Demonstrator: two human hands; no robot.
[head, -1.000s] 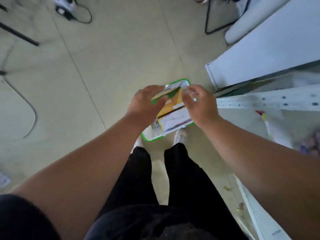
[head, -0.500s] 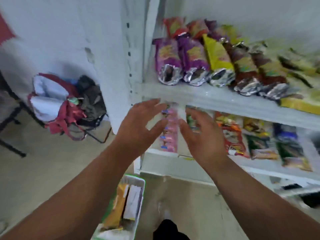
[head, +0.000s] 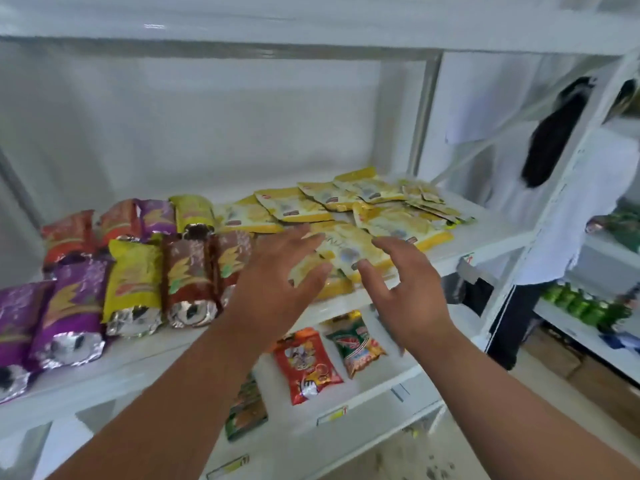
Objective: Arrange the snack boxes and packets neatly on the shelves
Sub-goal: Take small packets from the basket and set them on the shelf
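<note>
1. Hands reach over the front edge of the middle shelf (head: 145, 355); both arms come in from the near side
2. Left hand (head: 277, 275): grip wide open, fingers spread and nearly straight, holding nothing; fingertips over the near edge of the yellow packets (head: 346, 251), contact can't be told due to blur
3. Right hand (head: 405, 289): grip open too, fingers spread and a bit curved, nothing held; it hovers just right of the same packet, thumb tip near its near edge
4. Yellow packets lie flat and overlapping in a loose pile on the right half of the middle shelf, running far-right toward the upright
5. Left half of that shelf: foil-ended snack packs in 2 rough rows, purple packs (head: 69, 306) at far left, then a yellow-green pack (head: 133, 282), then brown packs (head: 190, 278); orange pack (head: 67, 233) & others behind
6. Lower shelf (head: 381, 386), below the hands: red packet (head: 304, 365) lying flat, green packet (head: 356, 344) just right of it, a dark green one (head: 246, 407) nearer and to the left
7. Far right, beyond the shelf frame: another person in a white top (head: 588, 209) w/ long dark hair, beside a 2nd rack w/ green items (head: 581, 303)
</note>
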